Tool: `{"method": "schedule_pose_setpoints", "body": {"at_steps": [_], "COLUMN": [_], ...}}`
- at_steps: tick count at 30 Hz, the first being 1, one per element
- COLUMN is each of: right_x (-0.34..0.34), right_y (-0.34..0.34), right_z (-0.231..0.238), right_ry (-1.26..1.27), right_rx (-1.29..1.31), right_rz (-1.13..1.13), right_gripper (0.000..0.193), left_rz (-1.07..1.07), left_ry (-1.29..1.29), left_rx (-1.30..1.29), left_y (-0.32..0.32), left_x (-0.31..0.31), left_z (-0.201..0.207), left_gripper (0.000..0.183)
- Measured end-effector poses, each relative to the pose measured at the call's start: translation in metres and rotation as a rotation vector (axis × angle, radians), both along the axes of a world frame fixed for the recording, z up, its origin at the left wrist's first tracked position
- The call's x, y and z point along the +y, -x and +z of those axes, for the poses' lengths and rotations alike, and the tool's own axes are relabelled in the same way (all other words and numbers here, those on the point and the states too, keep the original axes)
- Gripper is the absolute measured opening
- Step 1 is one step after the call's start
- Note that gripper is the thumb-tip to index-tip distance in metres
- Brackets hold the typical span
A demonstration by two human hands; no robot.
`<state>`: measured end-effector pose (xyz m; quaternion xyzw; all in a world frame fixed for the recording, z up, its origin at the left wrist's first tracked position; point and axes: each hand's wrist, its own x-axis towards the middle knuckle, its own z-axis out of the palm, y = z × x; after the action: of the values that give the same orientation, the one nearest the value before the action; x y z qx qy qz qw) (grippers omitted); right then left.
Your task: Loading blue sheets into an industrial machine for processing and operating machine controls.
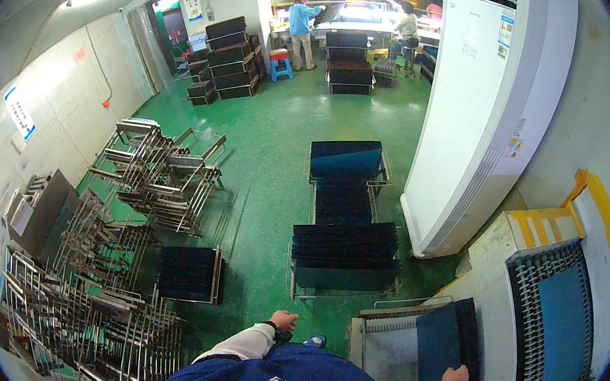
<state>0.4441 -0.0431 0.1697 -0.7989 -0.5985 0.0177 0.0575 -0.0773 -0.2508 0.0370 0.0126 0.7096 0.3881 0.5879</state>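
A: Dark blue panel (pixel 440 341) under right hand (pixel 455 378), lying flat in metal-framed rack (pixel 384 350) at lower right. Fingers resting on panel's near edge, looks like a light pinch on it, thumb hidden, so can't tell for sure.

B: Left hand (pixel 283 320)?

A: Hanging free at the side above green floor (pixel 272 149), fingers curled loosely, holding nothing. Blue shoe (pixel 315 340) just beside it.

B: Around the panel?

A: More dark panels stacked along the rack's right side. Further right, conveyor (pixel 557 324) with another blue sheet on its mesh belt, yellow trim along the housing.

B: Ahead?

A: Row of loaded carts (pixel 343 251) carrying upright dark panels, near the rack. Tall white cabinet unit (pixel 479 112) standing to their right.

B: Left side?

A: Heaps of empty metal frames (pixel 149 173), well apart from both hands. One small cart of dark panels (pixel 190 274) between heaps and row.

B: Far end?

A: Several people (pixel 302 28) at a lit work table, black stacked trays nearby.
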Motion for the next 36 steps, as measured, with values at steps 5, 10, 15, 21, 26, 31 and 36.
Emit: {"method": "schedule_pose_setpoints", "body": {"at_steps": [5,10,15,21,26,31,36], "right_x": [-0.001,-0.001,-0.005,-0.007,-0.01,-0.013,-0.013], "right_y": [0.0,0.002,0.011,0.011,0.021,0.026,0.025], "right_z": [-0.001,0.0,0.013,0.009,0.022,0.029,0.023], "right_ry": [-0.019,0.014,0.014,0.011,0.081,0.075,0.081], "right_rx": [0.005,-0.002,0.046,0.047,0.051,0.053,0.048], "right_rz": [-0.005,-0.017,-0.02,-0.038,-0.047,-0.061,-0.062], "right_gripper": [0.028,0.03,0.029,0.028,0.03,0.031,0.032], "left_rz": [-0.007,-0.016,-0.044,-0.032,-0.015,-0.042,-0.031], "left_ry": [0.007,0.034,0.038,0.052,0.039,0.027,0.009], "left_rx": [-0.014,0.014,0.04,0.021,0.03,0.035,0.008], "left_y": [0.004,0.005,0.011,0.014,0.015,0.021,0.025], "left_x": [-0.002,-0.004,-0.007,-0.007,-0.011,-0.012,-0.013], "left_z": [-0.004,-0.004,-0.015,-0.019,-0.006,-0.009,-0.016], "left_gripper": [0.039,0.038,0.038,0.038,0.038,0.04,0.04]}}
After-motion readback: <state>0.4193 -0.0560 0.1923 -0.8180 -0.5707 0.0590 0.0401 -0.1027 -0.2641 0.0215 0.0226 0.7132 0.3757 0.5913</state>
